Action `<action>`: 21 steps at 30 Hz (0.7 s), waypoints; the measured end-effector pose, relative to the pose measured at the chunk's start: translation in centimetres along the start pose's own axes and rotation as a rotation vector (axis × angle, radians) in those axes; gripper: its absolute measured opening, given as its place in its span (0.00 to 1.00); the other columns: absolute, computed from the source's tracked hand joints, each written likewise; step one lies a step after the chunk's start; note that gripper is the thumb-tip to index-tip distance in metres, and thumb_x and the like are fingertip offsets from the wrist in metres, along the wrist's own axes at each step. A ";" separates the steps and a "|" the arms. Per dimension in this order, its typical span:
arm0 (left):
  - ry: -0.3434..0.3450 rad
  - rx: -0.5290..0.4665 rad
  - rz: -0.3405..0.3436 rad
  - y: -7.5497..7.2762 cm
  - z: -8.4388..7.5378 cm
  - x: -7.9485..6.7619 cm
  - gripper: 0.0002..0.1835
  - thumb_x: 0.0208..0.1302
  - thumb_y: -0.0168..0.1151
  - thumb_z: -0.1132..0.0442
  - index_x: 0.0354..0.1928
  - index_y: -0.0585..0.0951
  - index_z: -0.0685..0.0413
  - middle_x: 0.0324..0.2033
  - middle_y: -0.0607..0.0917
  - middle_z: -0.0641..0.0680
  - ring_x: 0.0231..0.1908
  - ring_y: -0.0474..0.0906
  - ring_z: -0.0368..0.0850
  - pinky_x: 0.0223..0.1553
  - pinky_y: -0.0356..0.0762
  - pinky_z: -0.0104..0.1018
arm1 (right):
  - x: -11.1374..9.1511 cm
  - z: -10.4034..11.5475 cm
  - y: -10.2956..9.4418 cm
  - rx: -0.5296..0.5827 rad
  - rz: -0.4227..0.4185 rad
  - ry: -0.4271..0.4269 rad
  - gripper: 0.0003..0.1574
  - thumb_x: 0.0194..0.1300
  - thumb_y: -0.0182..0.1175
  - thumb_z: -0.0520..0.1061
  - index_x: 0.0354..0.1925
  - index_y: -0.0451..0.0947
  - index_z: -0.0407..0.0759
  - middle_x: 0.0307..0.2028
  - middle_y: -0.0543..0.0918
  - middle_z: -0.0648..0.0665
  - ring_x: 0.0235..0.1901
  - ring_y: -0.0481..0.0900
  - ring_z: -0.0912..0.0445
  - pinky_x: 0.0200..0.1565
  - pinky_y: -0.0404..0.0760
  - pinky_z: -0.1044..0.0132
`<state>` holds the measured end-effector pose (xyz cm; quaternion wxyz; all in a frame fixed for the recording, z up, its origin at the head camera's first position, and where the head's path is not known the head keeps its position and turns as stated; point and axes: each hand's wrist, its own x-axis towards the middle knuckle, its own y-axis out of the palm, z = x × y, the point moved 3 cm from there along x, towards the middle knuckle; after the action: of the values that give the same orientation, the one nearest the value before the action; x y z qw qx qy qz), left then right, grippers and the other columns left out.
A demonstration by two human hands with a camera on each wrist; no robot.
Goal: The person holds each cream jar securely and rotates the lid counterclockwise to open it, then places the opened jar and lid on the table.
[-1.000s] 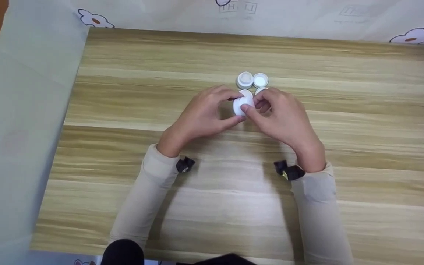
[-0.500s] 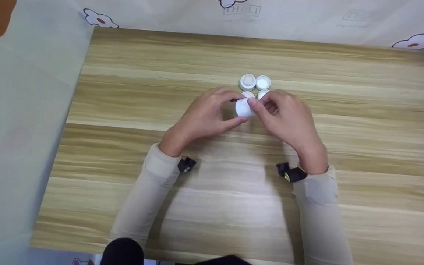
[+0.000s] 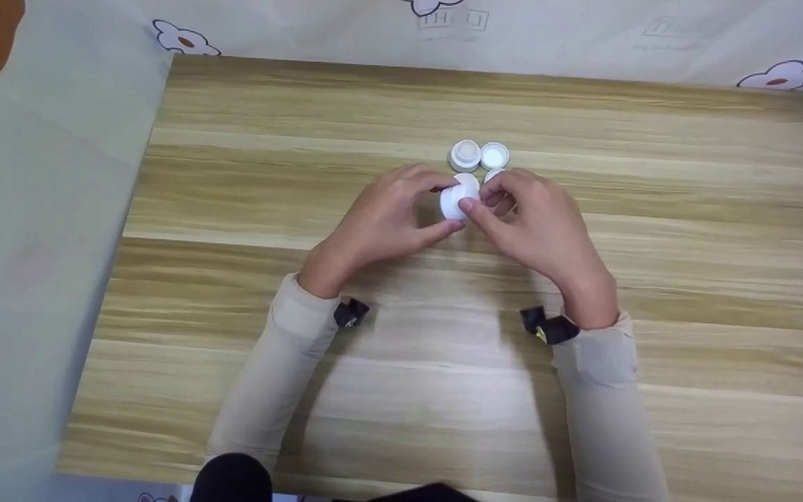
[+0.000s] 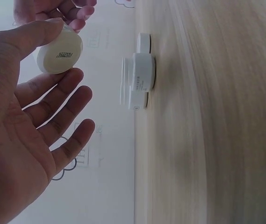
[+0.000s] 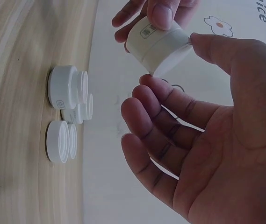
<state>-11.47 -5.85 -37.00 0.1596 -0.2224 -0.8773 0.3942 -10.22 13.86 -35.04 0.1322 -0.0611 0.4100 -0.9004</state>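
Observation:
Above the table, both hands hold a small white cosmetic jar (image 3: 452,203) tilted on its side. My left hand (image 3: 389,215) pinches the jar's body between thumb and fingers; the base, with a printed code, faces the left wrist view. My right hand (image 3: 544,226) pinches the opposite end, its thumb and index fingertip on the rim of what looks like the lid (image 5: 172,58). Behind the hands, an open white jar (image 3: 465,157) stands upright on the table. A second open jar (image 3: 468,179) is partly hidden by the held one.
Beside the open jars lie two white screw lids, the farther lid (image 3: 495,155) with its inside up and the nearer lid (image 5: 57,142) partly covered by the right hand in the head view. The wooden table (image 3: 248,174) meets a pale patterned backdrop (image 3: 555,42).
The right thumb shifted up along the held jar, then came back down. The head view swayed slightly. The open jars and lids have stayed in place.

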 end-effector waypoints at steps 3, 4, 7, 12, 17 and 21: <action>-0.002 0.005 -0.007 0.0 0.1 -0.1 0.27 0.62 0.68 0.41 0.59 0.82 0.47 0.55 0.85 0.47 0.58 0.79 0.43 0.62 0.76 0.41 | 0.0 0.0 0.0 0.002 0.003 -0.012 0.27 0.66 0.62 0.66 0.42 0.84 0.44 0.39 0.87 0.47 0.39 0.86 0.53 0.43 0.82 0.57; 0.000 0.003 -0.010 0.1 0.1 0.0 0.27 0.62 0.68 0.41 0.59 0.82 0.47 0.55 0.85 0.47 0.57 0.79 0.43 0.62 0.76 0.41 | 0.0 0.0 0.0 0.004 0.003 -0.016 0.27 0.66 0.62 0.65 0.43 0.84 0.44 0.39 0.87 0.47 0.38 0.86 0.53 0.43 0.82 0.57; 0.006 0.000 -0.010 0.1 0.0 0.0 0.27 0.62 0.68 0.41 0.59 0.82 0.47 0.54 0.86 0.47 0.56 0.80 0.43 0.61 0.76 0.42 | 0.0 0.0 -0.1 0.006 0.003 -0.023 0.27 0.66 0.63 0.64 0.44 0.83 0.43 0.39 0.87 0.47 0.38 0.86 0.53 0.43 0.82 0.57; 0.014 -0.002 -0.012 0.1 0.0 0.0 0.27 0.63 0.67 0.41 0.59 0.82 0.47 0.54 0.85 0.47 0.56 0.80 0.43 0.61 0.76 0.41 | -0.1 0.0 -0.1 0.016 0.011 -0.018 0.28 0.66 0.63 0.65 0.49 0.82 0.44 0.40 0.86 0.46 0.38 0.87 0.53 0.44 0.83 0.56; 0.017 -0.011 -0.016 0.1 0.0 0.0 0.27 0.63 0.67 0.41 0.59 0.82 0.47 0.55 0.85 0.47 0.57 0.79 0.42 0.62 0.76 0.41 | 0.0 0.0 0.0 0.022 0.018 0.006 0.30 0.68 0.59 0.68 0.51 0.81 0.46 0.41 0.87 0.47 0.39 0.86 0.54 0.44 0.82 0.55; 0.012 -0.017 -0.005 0.1 0.0 0.0 0.27 0.62 0.68 0.42 0.59 0.81 0.47 0.56 0.85 0.48 0.58 0.79 0.43 0.63 0.75 0.41 | 0.0 0.0 0.0 0.006 0.016 0.006 0.30 0.69 0.57 0.68 0.47 0.83 0.45 0.40 0.87 0.48 0.38 0.85 0.54 0.44 0.81 0.56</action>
<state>-11.41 -5.76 -37.09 0.1639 -0.2238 -0.8802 0.3851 -10.24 13.83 -35.04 0.1384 -0.0545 0.4084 -0.9006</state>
